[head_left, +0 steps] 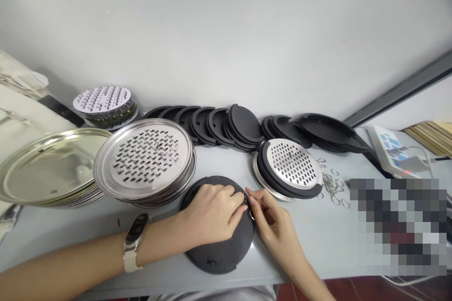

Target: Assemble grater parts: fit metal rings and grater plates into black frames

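A black round plastic disc [226,249] lies on the table in front of me. Across its top rests my left hand [215,209], fingers curled and closed at the disc's upper right edge. My right hand [273,218] pinches a small metal ring [251,215] at that same edge, thumb and forefinger together. The exact spot where ring and disc meet is partly covered by my fingers. Close by on the right, a round metal grater plate [294,163] sits in a black holder on a stack. Loose metal rings [334,186] lie beyond it.
Left of the disc stand stacked metal trays with a grater plate [148,157] on top, and gold-toned trays [52,164]. More grater plates [102,100] are piled behind. Black round holders [245,124] line the wall. A power strip [395,153] sits right, above a blurred patch.
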A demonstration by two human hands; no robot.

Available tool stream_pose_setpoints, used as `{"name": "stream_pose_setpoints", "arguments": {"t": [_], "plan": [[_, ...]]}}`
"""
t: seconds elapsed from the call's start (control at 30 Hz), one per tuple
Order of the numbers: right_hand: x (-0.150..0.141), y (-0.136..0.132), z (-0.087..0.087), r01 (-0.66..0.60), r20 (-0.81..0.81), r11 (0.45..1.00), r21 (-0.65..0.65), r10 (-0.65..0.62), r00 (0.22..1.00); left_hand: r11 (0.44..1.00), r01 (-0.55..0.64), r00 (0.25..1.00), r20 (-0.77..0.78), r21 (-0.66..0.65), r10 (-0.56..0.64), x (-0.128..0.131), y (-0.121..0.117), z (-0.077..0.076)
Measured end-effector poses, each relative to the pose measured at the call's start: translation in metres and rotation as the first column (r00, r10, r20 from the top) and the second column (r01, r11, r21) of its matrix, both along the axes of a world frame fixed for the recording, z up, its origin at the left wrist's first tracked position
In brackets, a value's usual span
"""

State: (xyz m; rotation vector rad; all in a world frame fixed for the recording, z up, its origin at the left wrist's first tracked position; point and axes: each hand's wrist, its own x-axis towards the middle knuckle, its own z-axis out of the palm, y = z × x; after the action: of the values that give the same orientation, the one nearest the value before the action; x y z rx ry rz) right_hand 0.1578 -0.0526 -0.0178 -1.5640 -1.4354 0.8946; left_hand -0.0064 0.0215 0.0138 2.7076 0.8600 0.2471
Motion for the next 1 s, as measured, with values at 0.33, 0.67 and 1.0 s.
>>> {"name": "stream_pose_setpoints", "arguments": {"t": [0.33, 0.67, 1.0], "plan": [[0.0003, -0.0021, -0.0009, 0.01, 0.004, 1.0, -0.019, -0.01, 1.0, 1.0, -0.013, 0.999, -0.037, 0.011, 0.013, 0.0006, -0.0012, -0.0015], [0.0024, -0.0037, -0.0049, 0.02, -0.01, 1.0, -0.022, -0.02, 1.0, 0.999, -0.043, 0.998, -0.051, 0.028, 0.044, 0.0026, -0.0017, -0.0026], [0.0027, -0.0025, -0.0051, 0.047, -0.039, 0.999, 0.0, -0.047, 0.998, 0.993, -0.113, 0.992, -0.043, 0.04, 0.115, 0.0025, 0.0038, -0.0033]]}}
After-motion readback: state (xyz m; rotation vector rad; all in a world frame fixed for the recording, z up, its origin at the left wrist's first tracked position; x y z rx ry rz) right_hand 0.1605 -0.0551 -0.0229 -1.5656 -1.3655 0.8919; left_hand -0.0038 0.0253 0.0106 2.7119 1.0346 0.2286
